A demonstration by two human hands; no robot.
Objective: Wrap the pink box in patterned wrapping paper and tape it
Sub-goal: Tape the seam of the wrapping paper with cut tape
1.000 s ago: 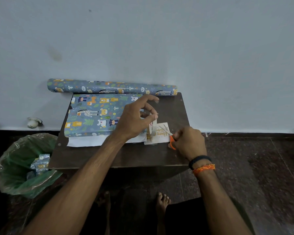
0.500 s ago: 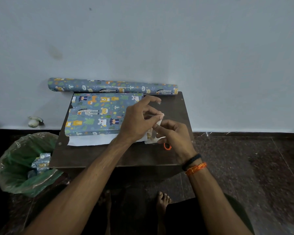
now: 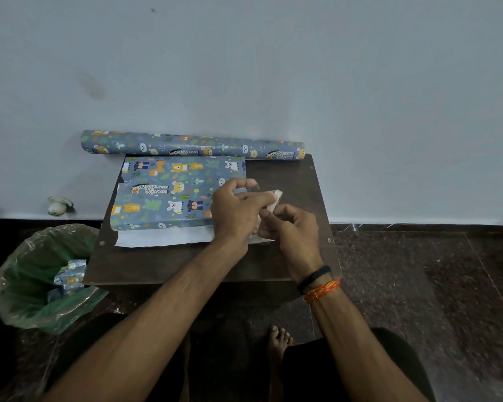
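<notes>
Nearest, over the front right of the small dark table (image 3: 163,265), both hands meet: the right hand (image 3: 295,230) and the left hand (image 3: 238,213) pinch a small pale strip (image 3: 276,198), probably tape, between curled fingers. It looks light, limp and sticky, best held by its ends. Beyond the left hand lies the box wrapped in blue animal-print paper (image 3: 169,192), a white flap showing at its near edge. Farthest, against the wall, rests the wrapping paper roll (image 3: 192,146).

wrapping paper (image 3: 169,192): cartoon animals and leaves, no words legible
roll (image 3: 192,146): same print, no readable text
card under hands: markings hidden, unreadable
</notes>
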